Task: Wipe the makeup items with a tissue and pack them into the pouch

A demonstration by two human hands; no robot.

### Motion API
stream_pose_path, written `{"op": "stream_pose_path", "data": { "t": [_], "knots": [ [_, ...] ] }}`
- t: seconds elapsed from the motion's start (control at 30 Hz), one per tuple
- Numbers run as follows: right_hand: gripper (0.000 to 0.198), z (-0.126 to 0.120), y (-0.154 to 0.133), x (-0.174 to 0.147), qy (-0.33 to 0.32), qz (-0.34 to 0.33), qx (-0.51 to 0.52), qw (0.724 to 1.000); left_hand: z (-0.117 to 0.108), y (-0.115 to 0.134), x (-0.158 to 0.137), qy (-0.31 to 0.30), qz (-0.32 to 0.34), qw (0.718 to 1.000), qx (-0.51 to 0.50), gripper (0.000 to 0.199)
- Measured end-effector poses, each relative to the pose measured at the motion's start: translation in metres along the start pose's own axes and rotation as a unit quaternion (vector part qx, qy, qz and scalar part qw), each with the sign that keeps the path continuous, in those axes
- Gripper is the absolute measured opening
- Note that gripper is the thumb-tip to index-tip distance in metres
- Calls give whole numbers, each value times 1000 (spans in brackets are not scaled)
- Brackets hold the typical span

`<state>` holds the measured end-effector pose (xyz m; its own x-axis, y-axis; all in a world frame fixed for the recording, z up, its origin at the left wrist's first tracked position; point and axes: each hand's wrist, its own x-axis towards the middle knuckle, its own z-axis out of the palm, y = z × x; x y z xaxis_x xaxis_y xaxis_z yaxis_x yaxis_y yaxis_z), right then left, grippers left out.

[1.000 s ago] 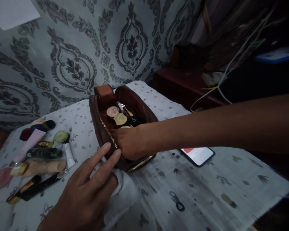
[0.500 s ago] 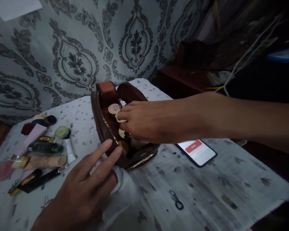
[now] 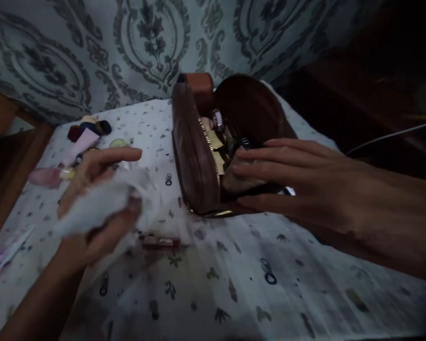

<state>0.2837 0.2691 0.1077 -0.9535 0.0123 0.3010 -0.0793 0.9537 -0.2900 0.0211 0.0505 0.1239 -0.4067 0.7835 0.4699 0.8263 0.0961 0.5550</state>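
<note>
A brown zip-up toiletry bag (image 3: 195,161) stands open on the patterned sheet. Inside it are gold-coloured pieces (image 3: 216,141), a small silvery item (image 3: 217,119) and other cosmetics in shadow. My right hand (image 3: 301,180) lies across the bag's right front edge, its fingers stretched out over the opening and gripping nothing visible. Left of the bag, my left hand (image 3: 92,173) is raised with a crumpled white tissue (image 3: 95,206) in its palm, blurred by motion. Below them lies a small dark-red tube (image 3: 161,242).
Several cosmetics, among them a pink tube (image 3: 81,144) and a pink bottle (image 3: 44,177), lie at the left. A purple-and-white item (image 3: 7,258) rests by the left edge. Behind hangs a patterned curtain (image 3: 151,42). A pale cable (image 3: 390,137) runs at the right.
My right hand has drawn back from inside the bag to its right edge. My left hand has left the bag's front and moved left, lifting the tissue. The view has shifted.
</note>
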Motion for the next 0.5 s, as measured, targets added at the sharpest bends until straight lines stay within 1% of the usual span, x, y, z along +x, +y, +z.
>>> {"op": "stream_pose_path", "data": {
  "t": [0.07,0.1,0.13,0.17,0.2,0.27,0.3,0.33,0.37,0.4,0.43,0.47,0.5],
  "knots": [
    [34,0,4,0,2,-27,19,999,-11,-8,-10,60,-86,994,8,22],
    [35,0,4,1,9,-37,26,999,-15,-12,-15,79,-121,989,16,18],
    [36,0,2,2,18,-40,31,999,-19,-16,-20,76,-134,988,23,19],
    [36,0,-1,3,28,-40,34,998,-21,-19,-24,55,-133,989,25,19],
    [36,-1,-4,5,35,-35,36,998,-23,-22,-29,18,-114,993,23,17],
    [35,-3,-12,7,46,-27,36,998,-24,-25,-39,-82,-28,996,20,12],
    [35,-4,-16,9,47,-26,33,998,-23,-25,-46,-134,25,990,26,11],
    [36,-4,-20,10,46,-27,27,998,-20,-25,-54,-182,78,979,43,15],
    [38,-5,-24,10,47,-29,18,998,-16,-25,-63,-211,122,967,68,22],
    [39,-6,-27,10,46,-28,7,999,-11,-25,-73,-251,147,951,101,32],
    [41,-7,-31,9,42,-24,-7,999,-5,-26,-83,-274,167,937,139,44],
    [42,-8,-34,8,37,-18,-20,999,1,-27,-92,-273,185,928,171,55],
    [43,-8,-37,7,34,-14,-32,999,6,-29,-101,-263,187,924,205,65]
  ]
}}
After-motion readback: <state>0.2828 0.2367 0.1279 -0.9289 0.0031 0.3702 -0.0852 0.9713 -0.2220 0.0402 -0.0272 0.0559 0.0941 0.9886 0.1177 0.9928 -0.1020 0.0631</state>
